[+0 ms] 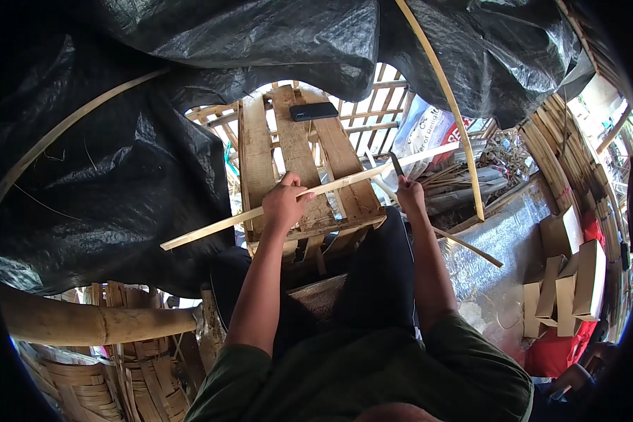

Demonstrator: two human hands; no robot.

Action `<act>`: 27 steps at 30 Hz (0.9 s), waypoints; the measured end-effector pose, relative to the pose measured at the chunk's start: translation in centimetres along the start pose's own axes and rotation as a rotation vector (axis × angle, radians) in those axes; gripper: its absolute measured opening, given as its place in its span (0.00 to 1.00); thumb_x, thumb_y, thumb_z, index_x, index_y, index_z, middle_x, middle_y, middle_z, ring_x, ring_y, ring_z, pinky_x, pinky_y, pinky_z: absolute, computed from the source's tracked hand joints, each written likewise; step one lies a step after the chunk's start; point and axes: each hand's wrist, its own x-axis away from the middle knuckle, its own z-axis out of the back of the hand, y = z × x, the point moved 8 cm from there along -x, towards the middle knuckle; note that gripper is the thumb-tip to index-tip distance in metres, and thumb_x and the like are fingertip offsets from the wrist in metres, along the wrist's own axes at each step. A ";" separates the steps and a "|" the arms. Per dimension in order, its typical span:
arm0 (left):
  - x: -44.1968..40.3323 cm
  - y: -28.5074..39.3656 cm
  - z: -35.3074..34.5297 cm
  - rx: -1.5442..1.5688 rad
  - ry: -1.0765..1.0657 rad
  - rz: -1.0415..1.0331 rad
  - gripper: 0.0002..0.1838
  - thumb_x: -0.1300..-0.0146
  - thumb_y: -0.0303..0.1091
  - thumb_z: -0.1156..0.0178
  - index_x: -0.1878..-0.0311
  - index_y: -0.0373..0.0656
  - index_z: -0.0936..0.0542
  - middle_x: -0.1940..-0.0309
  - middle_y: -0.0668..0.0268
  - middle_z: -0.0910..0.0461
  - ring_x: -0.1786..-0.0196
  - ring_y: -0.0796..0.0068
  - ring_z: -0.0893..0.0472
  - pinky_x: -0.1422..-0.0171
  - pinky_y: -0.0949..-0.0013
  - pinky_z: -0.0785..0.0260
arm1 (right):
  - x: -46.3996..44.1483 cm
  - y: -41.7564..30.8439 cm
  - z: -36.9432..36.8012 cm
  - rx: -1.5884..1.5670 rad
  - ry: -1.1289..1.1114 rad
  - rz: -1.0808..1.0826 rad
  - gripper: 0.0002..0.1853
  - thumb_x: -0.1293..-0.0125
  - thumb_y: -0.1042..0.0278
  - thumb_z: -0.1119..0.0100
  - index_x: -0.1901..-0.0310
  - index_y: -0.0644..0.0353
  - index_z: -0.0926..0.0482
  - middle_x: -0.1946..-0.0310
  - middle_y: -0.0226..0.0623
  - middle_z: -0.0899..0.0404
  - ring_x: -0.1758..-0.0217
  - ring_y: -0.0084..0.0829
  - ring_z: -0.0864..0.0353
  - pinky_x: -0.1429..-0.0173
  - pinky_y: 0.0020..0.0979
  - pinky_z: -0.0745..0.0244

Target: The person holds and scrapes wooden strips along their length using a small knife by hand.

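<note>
My left hand (284, 202) is closed around a long pale bamboo strip (352, 178), which slants across the wooden slatted crate (344, 151) in front of my knees. The strip's near end points down to the left and its far end rises to the right. In my right hand (411, 194) is a knife (396, 164), gripped by the handle with its dark blade upward beside the strip. Whether the blade touches the strip I cannot tell. A dark phone (314, 111) lies on the far part of the crate.
Black plastic sheeting (119, 169) hangs at the left and overhead. A curved bamboo strip (446, 98) hangs down at the right, and a thin stick (471, 247) lies below it. Cardboard boxes (566, 292) stand at the right. A thick bamboo pole (98, 325) crosses the lower left.
</note>
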 end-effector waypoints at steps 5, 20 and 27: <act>0.1 0.2 0.1 0.005 0.019 0.012 0.14 0.44 0.50 0.31 0.66 0.50 0.13 0.62 0.77 0.23 0.68 0.67 0.18 0.62 0.63 0.28 | 1.2 -3.2 1.3 -0.073 -0.026 0.012 0.27 0.27 0.47 0.52 0.65 0.70 0.20 0.84 0.39 0.26 0.87 0.32 0.28 0.82 0.34 0.34; 0.0 0.1 -0.1 0.078 -0.014 0.041 0.15 0.44 0.49 0.31 0.61 0.49 0.14 0.58 0.75 0.15 0.60 0.65 0.16 0.56 0.65 0.25 | -3.6 -3.0 -0.6 0.043 0.057 0.155 0.25 0.26 0.51 0.51 0.69 0.69 0.21 0.82 0.49 0.22 0.80 0.44 0.21 0.77 0.42 0.31; -0.3 -0.1 -0.2 0.042 -0.008 0.055 0.15 0.46 0.49 0.30 0.62 0.49 0.14 0.62 0.75 0.15 0.62 0.66 0.16 0.59 0.66 0.25 | -3.6 -4.9 -1.4 0.146 -0.024 0.277 0.23 0.28 0.49 0.52 0.65 0.62 0.19 0.73 0.58 0.20 0.64 0.63 0.20 0.62 0.53 0.25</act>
